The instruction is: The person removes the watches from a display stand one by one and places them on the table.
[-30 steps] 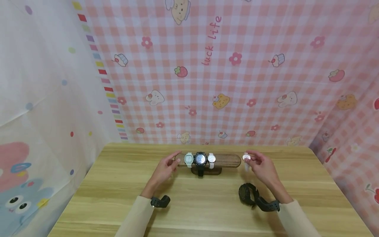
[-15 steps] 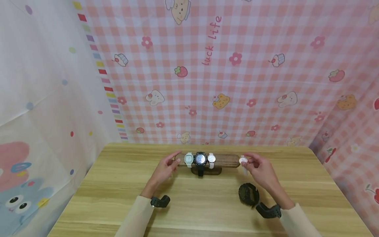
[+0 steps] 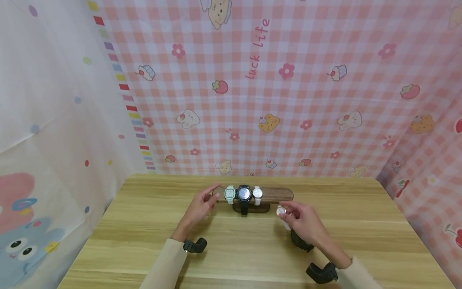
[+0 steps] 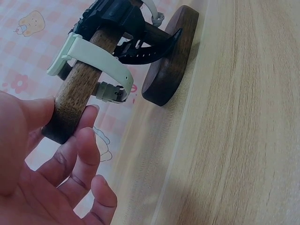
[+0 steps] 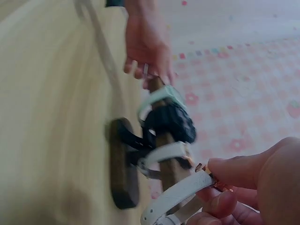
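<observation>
A dark wooden watch stand [image 3: 276, 194] is at the back of the table. My left hand [image 3: 199, 205] pinches the left end of its bar between thumb and fingers, as the left wrist view shows. Side by side on the bar sit a mint-green watch [image 3: 229, 194], a black watch [image 3: 244, 193] and a white-strapped watch [image 3: 257, 193]. In front of the bar's right part, my right hand [image 3: 306, 221] holds another white-strapped watch [image 3: 281, 210] by its case. Its strap [image 5: 173, 194] curves in a loop in the right wrist view, apart from the bar.
A second black watch [image 3: 300, 241] lies on the wooden table [image 3: 234, 257], partly hidden by my right hand. Dark straps with mounts [image 3: 195, 245] circle both wrists. A pink checked cloth [image 3: 245, 100] hangs behind the table, and a white cloth [image 3: 72, 120] at left.
My right hand has carried the white-strapped watch leftward past the bar's right end, then nearer to me, in front of the bar. My left hand stays on the stand.
</observation>
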A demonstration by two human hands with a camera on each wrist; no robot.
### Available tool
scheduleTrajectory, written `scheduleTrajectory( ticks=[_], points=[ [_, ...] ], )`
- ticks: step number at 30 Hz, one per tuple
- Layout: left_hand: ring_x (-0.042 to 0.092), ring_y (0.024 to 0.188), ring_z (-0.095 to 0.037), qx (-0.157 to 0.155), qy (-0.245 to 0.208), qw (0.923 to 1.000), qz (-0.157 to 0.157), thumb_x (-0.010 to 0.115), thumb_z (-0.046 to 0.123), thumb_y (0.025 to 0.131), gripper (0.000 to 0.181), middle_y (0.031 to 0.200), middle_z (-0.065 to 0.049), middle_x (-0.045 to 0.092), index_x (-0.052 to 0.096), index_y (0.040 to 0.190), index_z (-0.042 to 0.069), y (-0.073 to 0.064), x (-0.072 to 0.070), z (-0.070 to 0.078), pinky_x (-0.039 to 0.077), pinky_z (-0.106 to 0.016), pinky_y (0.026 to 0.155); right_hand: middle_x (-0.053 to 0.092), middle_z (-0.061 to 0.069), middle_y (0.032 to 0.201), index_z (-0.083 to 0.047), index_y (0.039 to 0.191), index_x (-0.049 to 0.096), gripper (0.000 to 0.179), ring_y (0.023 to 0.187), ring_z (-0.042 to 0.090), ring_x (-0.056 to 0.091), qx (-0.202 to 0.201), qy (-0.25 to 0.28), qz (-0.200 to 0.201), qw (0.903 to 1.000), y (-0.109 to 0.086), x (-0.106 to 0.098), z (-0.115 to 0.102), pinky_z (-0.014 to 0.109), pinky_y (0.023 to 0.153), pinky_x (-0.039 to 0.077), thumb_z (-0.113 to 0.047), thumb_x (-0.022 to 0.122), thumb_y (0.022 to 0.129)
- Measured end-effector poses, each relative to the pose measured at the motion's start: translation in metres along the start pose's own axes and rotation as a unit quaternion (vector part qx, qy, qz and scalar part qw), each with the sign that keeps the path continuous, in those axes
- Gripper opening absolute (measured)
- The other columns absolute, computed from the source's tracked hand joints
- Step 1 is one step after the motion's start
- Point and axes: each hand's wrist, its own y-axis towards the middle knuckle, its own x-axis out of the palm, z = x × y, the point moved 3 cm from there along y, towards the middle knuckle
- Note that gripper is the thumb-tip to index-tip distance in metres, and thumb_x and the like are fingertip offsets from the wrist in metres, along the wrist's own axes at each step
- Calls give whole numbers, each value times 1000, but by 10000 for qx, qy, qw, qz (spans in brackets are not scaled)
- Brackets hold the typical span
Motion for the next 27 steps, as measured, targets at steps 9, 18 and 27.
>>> scheduleTrajectory(
  ticks=[9, 18, 27],
  points=[
    [57, 75, -34, 26, 16, 10000, -1, 56, 24, 102, 41, 86, -28, 61, 53, 143, 29, 0, 0, -1, 36, -21, 46, 64, 0, 77, 5, 113, 69, 28, 65, 8, 57, 126, -143, -267, 9995, -2, 27, 6, 21, 55, 48, -1, 74, 85],
    [57, 76, -33, 43, 39, 10000, -32, 55, 23, 103, 44, 89, -27, 62, 50, 147, 22, 0, -1, -1, 38, -22, 48, 61, -2, 71, 7, 108, 70, 26, 62, 5, 55, 75, -501, -156, 9986, -6, 47, 13, 20, 55, 48, 2, 74, 83],
    [57, 76, -34, 67, 62, 10000, -28, 55, 24, 103, 43, 86, -27, 62, 51, 146, 23, 0, 0, 0, 36, -22, 47, 61, -4, 69, 4, 104, 71, 24, 63, 5, 52, 165, -738, -72, 9971, -9, 59, 16, 20, 57, 45, 3, 74, 81]
  ],
)
